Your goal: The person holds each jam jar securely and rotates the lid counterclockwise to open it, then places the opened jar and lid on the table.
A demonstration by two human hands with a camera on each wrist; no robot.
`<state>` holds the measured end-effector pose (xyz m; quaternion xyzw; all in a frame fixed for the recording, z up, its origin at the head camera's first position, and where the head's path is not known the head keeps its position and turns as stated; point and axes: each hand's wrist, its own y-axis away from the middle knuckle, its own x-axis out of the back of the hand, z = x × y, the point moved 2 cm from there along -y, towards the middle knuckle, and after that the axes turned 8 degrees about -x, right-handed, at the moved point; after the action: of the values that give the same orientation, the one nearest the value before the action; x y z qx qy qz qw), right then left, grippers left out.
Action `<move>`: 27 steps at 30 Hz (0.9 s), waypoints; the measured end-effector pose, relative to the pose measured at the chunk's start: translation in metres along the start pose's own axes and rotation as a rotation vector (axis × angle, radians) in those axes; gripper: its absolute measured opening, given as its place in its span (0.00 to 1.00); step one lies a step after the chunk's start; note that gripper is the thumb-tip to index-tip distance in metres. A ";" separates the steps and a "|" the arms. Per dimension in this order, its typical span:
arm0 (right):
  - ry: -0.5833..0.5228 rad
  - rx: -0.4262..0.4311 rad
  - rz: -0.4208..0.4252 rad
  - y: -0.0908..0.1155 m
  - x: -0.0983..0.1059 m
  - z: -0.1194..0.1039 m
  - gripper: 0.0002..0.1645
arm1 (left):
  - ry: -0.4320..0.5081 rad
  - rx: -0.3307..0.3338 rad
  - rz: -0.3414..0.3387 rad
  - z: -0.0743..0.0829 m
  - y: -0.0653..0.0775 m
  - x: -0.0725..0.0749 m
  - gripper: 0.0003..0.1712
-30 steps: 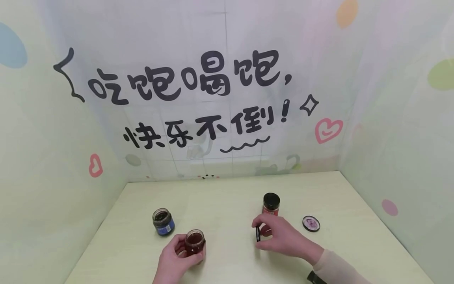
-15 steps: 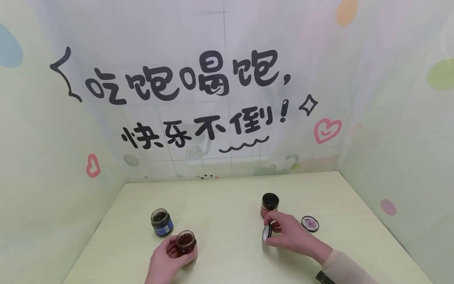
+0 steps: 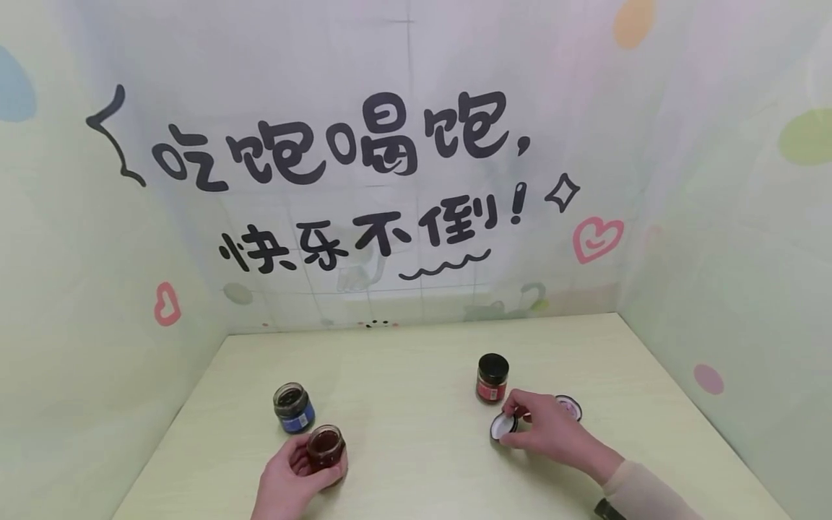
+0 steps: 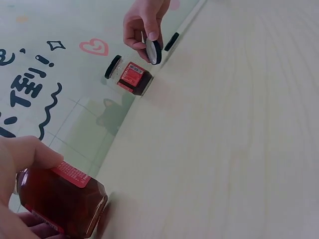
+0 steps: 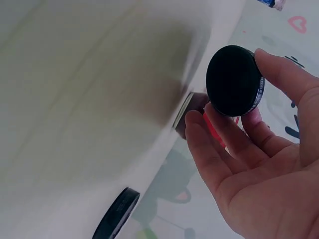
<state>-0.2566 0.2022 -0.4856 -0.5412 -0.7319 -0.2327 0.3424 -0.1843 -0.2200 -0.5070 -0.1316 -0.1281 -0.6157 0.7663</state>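
Observation:
My left hand point(image 3: 284, 469) grips an open glass jar point(image 3: 327, 451) of dark red contents at the front left. In the left wrist view a red label shows on this jar point(image 4: 64, 201), and its base is by the table. My right hand point(image 3: 551, 431) pinches a black jar lid point(image 3: 503, 427) by its rim, tilted so that its white inside faces the head camera. The right wrist view shows the lid's black top point(image 5: 233, 80). Just behind the right hand stands a closed jar point(image 3: 492, 379) with a red label and black lid.
An open jar point(image 3: 295, 409) with a blue label stands behind my left hand. A second lid point(image 3: 570, 406), inside up, lies partly hidden behind my right hand. A black object point(image 3: 607, 510) shows beside the right sleeve. Printed walls enclose the table point(image 3: 403, 383).
My left hand has shifted left with the jar. My right hand has moved right with the lid and turned it from edge-on until its white inside shows; it now partly covers the second lid.

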 end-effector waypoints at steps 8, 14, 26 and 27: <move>0.104 -0.033 0.067 0.002 0.002 0.012 0.21 | -0.016 0.005 0.005 -0.006 -0.002 0.007 0.43; 0.100 -0.018 0.048 0.004 0.004 0.015 0.26 | -0.056 0.006 -0.003 -0.006 -0.001 0.009 0.44; 0.239 0.055 0.065 0.007 0.007 0.020 0.34 | -0.052 0.028 0.004 -0.009 -0.002 0.018 0.43; 0.264 0.063 0.071 0.008 0.008 0.020 0.34 | -0.055 0.031 0.002 -0.009 -0.002 0.019 0.44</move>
<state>-0.2557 0.2237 -0.4932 -0.5204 -0.6677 -0.2665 0.4608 -0.1823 -0.2408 -0.5088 -0.1368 -0.1587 -0.6091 0.7649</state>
